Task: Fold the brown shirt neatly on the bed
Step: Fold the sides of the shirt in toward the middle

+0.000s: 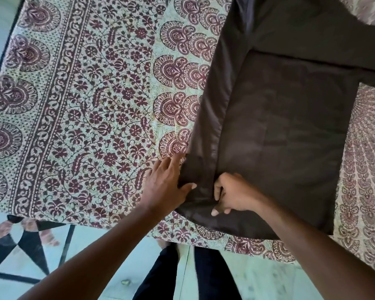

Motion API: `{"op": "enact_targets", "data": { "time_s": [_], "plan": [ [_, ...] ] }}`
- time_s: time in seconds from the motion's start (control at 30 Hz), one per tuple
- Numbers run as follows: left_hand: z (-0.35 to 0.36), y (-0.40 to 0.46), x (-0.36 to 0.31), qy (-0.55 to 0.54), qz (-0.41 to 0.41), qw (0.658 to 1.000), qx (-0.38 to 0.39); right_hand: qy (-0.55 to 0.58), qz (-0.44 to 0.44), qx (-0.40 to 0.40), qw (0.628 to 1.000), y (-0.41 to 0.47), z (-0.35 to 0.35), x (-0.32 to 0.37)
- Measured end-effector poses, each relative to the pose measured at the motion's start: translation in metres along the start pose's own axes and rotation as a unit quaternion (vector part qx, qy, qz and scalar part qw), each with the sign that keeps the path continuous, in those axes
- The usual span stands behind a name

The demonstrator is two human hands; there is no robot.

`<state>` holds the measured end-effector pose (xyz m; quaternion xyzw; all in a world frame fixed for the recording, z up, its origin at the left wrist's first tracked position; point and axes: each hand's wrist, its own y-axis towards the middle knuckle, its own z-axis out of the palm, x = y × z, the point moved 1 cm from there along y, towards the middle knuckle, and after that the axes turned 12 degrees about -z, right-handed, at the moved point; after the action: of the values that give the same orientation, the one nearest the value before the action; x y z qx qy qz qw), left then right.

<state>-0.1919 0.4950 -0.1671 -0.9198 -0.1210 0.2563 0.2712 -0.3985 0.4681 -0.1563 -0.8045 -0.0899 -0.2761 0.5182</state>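
Observation:
The brown shirt (290, 118) lies spread flat on the bed (91, 109), on its right half, with a long strip along its left side folded inward. One sleeve reaches off to the upper right. My left hand (165, 185) lies at the shirt's near left corner, fingers stretched out, thumb resting on the cloth. My right hand (232, 194) is just to its right, fingers curled, pinching the folded edge near the hem.
The bed carries a cream sheet with a maroon floral print and a patterned border on the left. Its near edge runs just below my hands. Below that are a pale tiled floor (91, 263) with black star shapes and my dark trouser legs (188, 276).

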Motion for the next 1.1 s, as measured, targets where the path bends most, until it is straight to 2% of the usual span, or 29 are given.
{"op": "enact_targets", "data": {
  "time_s": [0.07, 0.17, 0.27, 0.3, 0.37, 0.4, 0.43, 0.5, 0.6, 0.67, 0.73, 0.8, 0.87, 0.97, 1.03, 1.1],
  "plan": [
    [0.002, -0.004, -0.001, -0.02, -0.031, 0.999, 0.027, -0.036, -0.002, -0.061, 0.997, -0.001, -0.013, -0.001],
    [0.002, -0.008, 0.005, -0.082, -0.05, 0.995, 0.021, -0.058, -0.031, -0.176, 0.982, -0.001, -0.031, 0.0],
    [-0.002, -0.014, 0.004, -0.102, -0.067, 0.992, 0.013, -0.098, -0.103, -0.254, 0.957, 0.005, -0.036, 0.009],
    [-0.001, -0.016, 0.003, -0.092, -0.067, 0.993, 0.008, -0.143, -0.154, -0.296, 0.932, 0.008, -0.034, 0.014],
    [0.004, -0.021, 0.003, -0.038, -0.061, 0.997, -0.024, -0.255, -0.281, -0.371, 0.847, 0.014, -0.027, 0.017],
    [0.007, -0.024, 0.003, 0.003, -0.062, 0.997, -0.039, -0.292, -0.335, -0.383, 0.81, 0.018, -0.024, 0.014],
    [0.011, -0.027, 0.003, 0.031, -0.06, 0.996, -0.056, -0.314, -0.375, -0.371, 0.789, 0.025, -0.021, 0.008],
    [0.017, -0.031, 0.004, 0.022, -0.073, 0.995, -0.07, -0.344, -0.425, -0.277, 0.79, 0.038, -0.016, -0.008],
    [0.022, -0.032, 0.001, -0.032, -0.112, 0.989, -0.094, -0.426, -0.443, -0.148, 0.775, 0.049, -0.014, -0.021],
    [0.022, -0.031, -0.01, -0.026, -0.103, 0.988, -0.108, -0.447, -0.442, -0.114, 0.769, 0.052, -0.015, -0.023],
    [0.025, -0.032, -0.025, -0.05, -0.098, 0.99, -0.091, -0.444, -0.443, -0.102, 0.772, 0.054, -0.017, -0.026],
    [0.028, -0.031, -0.035, -0.102, -0.129, 0.985, -0.052, -0.437, -0.446, -0.097, 0.775, 0.056, -0.018, -0.028],
    [0.031, -0.03, -0.041, -0.104, -0.149, 0.983, -0.027, -0.435, -0.45, -0.09, 0.774, 0.058, -0.021, -0.03],
    [0.033, -0.023, -0.047, -0.091, -0.175, 0.98, -0.018, -0.479, -0.465, -0.058, 0.742, 0.07, -0.048, -0.034],
    [0.029, -0.019, -0.052, -0.072, -0.193, 0.978, -0.005, -0.515, -0.434, -0.085, 0.734, 0.083, -0.088, -0.04],
    [0.027, -0.015, -0.054, -0.05, -0.213, 0.976, 0.016, -0.516, -0.349, -0.151, 0.767, 0.094, -0.138, -0.046]
  ]
}}
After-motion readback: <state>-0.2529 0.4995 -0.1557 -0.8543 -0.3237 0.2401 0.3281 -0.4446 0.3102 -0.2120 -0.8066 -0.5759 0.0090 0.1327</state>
